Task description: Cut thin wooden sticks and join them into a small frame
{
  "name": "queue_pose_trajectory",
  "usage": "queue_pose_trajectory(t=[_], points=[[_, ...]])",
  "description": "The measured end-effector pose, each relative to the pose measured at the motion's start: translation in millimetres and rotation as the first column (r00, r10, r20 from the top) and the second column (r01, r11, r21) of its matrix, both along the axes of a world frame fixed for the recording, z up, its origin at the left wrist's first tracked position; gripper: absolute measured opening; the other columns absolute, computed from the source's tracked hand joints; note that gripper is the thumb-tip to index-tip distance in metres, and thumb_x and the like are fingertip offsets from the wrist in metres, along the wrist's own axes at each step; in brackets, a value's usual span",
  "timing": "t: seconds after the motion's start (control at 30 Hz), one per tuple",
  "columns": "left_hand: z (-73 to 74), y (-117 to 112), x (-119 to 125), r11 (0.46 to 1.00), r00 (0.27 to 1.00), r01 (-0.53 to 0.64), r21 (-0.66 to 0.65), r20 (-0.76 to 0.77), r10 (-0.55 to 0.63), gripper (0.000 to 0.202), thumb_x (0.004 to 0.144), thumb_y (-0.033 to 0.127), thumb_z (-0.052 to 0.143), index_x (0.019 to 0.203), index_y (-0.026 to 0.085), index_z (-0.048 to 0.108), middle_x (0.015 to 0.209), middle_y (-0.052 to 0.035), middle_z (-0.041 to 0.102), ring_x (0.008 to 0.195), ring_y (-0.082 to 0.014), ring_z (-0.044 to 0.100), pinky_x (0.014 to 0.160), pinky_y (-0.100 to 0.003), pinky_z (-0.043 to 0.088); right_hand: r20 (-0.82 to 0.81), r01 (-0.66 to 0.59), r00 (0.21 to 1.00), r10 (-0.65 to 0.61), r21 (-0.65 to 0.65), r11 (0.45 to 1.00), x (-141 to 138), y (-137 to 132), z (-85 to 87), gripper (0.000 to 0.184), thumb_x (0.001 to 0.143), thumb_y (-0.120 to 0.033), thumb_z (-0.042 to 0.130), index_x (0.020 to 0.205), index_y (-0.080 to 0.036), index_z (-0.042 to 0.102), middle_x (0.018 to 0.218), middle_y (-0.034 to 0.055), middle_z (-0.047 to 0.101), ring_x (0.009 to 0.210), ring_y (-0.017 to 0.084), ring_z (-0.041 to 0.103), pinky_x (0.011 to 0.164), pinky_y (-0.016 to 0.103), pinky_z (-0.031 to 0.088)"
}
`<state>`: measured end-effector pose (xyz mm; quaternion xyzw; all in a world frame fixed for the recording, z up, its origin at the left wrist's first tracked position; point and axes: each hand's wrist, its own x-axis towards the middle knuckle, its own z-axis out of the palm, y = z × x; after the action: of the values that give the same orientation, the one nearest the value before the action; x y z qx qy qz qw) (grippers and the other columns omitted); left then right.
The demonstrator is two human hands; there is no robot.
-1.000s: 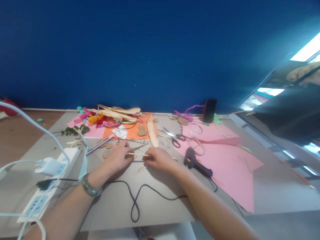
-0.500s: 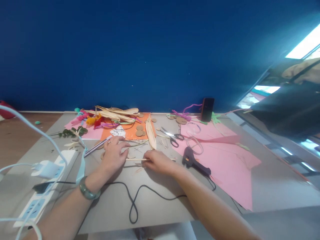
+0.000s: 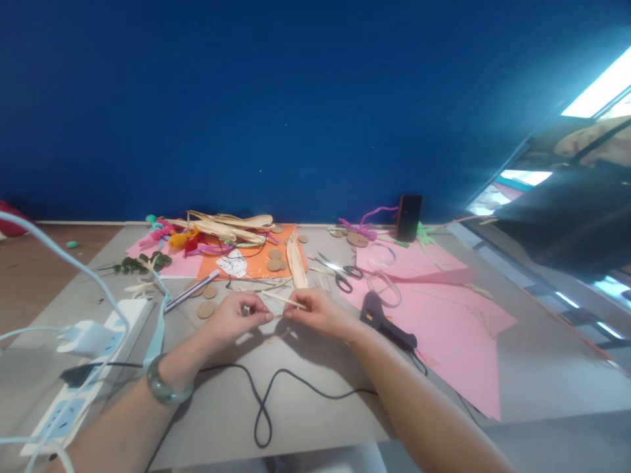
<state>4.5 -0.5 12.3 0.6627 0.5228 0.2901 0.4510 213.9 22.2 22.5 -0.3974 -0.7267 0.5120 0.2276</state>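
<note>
My right hand (image 3: 320, 314) is closed round a thin pale stick (image 3: 280, 299), which slants up and left out of its fingers. My left hand (image 3: 236, 320) faces it with thumb and fingertips pinched together; anything between them is too small to make out. A thin brownish strip shows in the narrow gap between the two hands. Just beyond the right hand lies a flat bundle of dried husk (image 3: 296, 259). Thin twigs lie behind the hands, and round wooden slices (image 3: 206, 309) rest left of the left hand.
Scissors (image 3: 340, 270) and a black glue gun (image 3: 387, 323) lie to the right, near pink paper (image 3: 453, 335). A power strip (image 3: 64, 407) with cables stands at the left. A black cord (image 3: 261, 394) loops in front. A phone (image 3: 409, 218) leans against the blue wall.
The left hand has moved down and right from the table surface, fingers now pinched near the right hand. The right hand has lifted and tilted the stick. More wooden slices show at left.
</note>
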Motion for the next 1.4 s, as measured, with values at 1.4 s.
queue_pose_trajectory(t=[1.4], points=[[-23.2, -4.1, 10.5, 0.969, 0.923, -0.227, 0.099, 0.338, 0.181, 0.018, 0.072, 0.032, 0.068, 0.068, 0.015, 0.063, 0.068, -0.0006, 0.061, 0.062, -0.0119, 0.052, 0.057, -0.023, 0.04, -0.148, 0.135, 0.982, -0.114, 0.144, 0.98, -24.8, -21.4, -14.8, 0.007, 0.086, -0.021, 0.045, 0.079, -0.019, 0.046, 0.073, -0.002, 0.048, 0.068, 0.013, 0.044, 0.064, 0.027, 0.037]])
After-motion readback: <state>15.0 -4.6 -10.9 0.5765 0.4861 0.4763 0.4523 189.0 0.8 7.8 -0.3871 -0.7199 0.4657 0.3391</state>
